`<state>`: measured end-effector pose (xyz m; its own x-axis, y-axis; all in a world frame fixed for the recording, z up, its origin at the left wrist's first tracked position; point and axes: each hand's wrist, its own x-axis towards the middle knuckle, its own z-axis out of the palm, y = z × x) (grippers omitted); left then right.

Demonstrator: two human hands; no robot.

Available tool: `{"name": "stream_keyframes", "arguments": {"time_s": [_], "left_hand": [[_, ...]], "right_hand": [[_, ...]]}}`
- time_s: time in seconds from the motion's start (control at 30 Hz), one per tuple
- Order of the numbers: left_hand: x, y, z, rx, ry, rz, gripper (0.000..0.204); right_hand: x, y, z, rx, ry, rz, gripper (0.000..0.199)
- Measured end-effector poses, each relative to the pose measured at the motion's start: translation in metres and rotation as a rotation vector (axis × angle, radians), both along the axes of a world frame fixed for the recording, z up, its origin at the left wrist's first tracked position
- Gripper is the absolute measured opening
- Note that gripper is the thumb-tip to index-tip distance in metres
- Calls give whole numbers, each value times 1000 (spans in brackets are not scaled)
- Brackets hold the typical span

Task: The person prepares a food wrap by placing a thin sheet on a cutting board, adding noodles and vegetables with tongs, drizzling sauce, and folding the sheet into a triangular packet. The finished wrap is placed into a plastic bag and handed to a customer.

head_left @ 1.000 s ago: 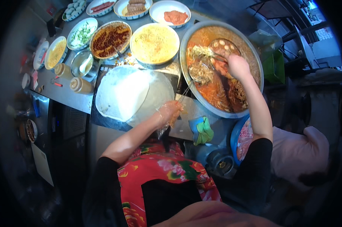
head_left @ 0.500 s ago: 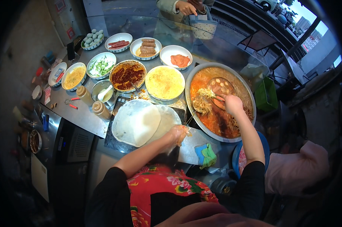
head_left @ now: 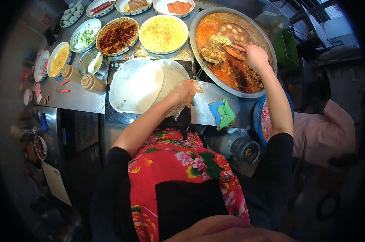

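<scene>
Noodles (head_left: 213,53), wet and slippery, hang in a limp clump over the big round pan of red broth (head_left: 247,86) at the table's right end; they would slide off anything but a scoop from beneath. The right hand (head_left: 255,55) is closed around a ladle (head_left: 233,33) handle above the pan. The left hand (head_left: 185,92), gloved in thin plastic, pinches chopsticks (head_left: 199,72) beside the pale, floppy flatbread (head_left: 139,85) on its dark board (head_left: 118,115). Bowls of toppings line the table's far edge.
</scene>
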<state>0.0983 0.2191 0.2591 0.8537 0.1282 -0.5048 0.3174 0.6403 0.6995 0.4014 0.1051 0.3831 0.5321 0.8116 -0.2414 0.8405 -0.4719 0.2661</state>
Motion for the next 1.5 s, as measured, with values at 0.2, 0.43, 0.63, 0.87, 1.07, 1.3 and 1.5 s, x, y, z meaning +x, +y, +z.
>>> {"name": "stream_keyframes", "arguments": {"time_s": [0.2, 0.43, 0.63, 0.87, 1.07, 1.3, 1.5], "left_hand": [[4, -2, 0, 45, -27, 19, 17], [6, -4, -14, 59, -36, 30, 16], [8, -8, -41, 419, -227, 19, 21], [9, -1, -29, 938, -102, -336, 22], [20, 4, 6, 1415, 294, -460, 23], [20, 19, 7, 550, 67, -81, 28], [28, 16, 8, -17, 33, -15, 27]], "right_hand": [[4, -3, 1, -1, 4, -5, 50], [-2, -2, 6, -42, 7, 16, 47], [-2, -11, 20, 52, 42, -14, 45], [1, -12, 18, 76, 61, -49, 43], [15, -25, 15, 128, 70, -48, 44], [6, -17, 37, 75, 142, -70, 46], [-15, 36, 51, -190, 156, 150, 44]]}}
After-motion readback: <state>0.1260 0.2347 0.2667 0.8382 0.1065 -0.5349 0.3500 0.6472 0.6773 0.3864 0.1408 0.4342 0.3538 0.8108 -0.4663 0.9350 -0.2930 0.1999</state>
